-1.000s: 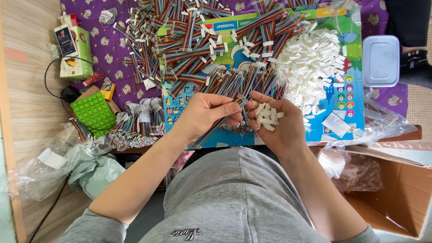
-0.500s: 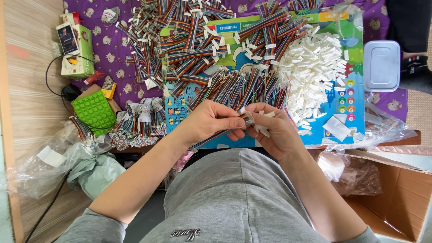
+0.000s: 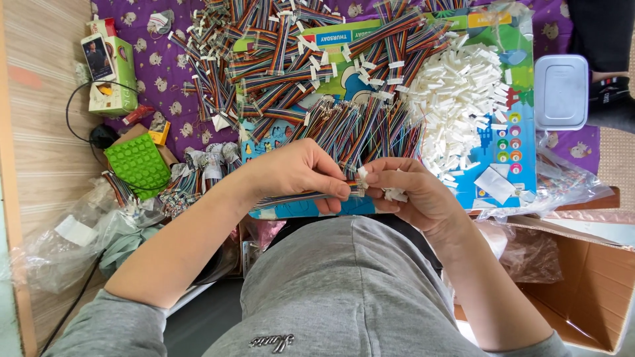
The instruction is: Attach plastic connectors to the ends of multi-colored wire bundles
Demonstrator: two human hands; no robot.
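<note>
My left hand (image 3: pixel 301 175) pinches a flat multicoloured ribbon cable (image 3: pixel 291 198) that runs leftwards under my fingers. My right hand (image 3: pixel 413 195) holds a small white plastic connector (image 3: pixel 362 174) at its fingertips, touching the cable's end, with a few more white connectors (image 3: pixel 395 194) cupped in the palm. Both hands meet just above my lap, at the near edge of a colourful play mat (image 3: pixel 509 132). Just beyond my hands lies a bundle of loose coloured cables (image 3: pixel 370 125).
A heap of white connectors (image 3: pixel 456 99) sits at the right of the mat; finished ribbon cables (image 3: pixel 278 59) cover the far side. A lidded plastic box (image 3: pixel 560 91) is far right, an open cardboard box (image 3: pixel 595 284) near right, and a green bumpy pad (image 3: pixel 139 164) and plastic bags left.
My hands have come together and dropped slightly toward my lap. The right hand's fingers have closed in from an open palm of connectors to hold one connector against the cable end.
</note>
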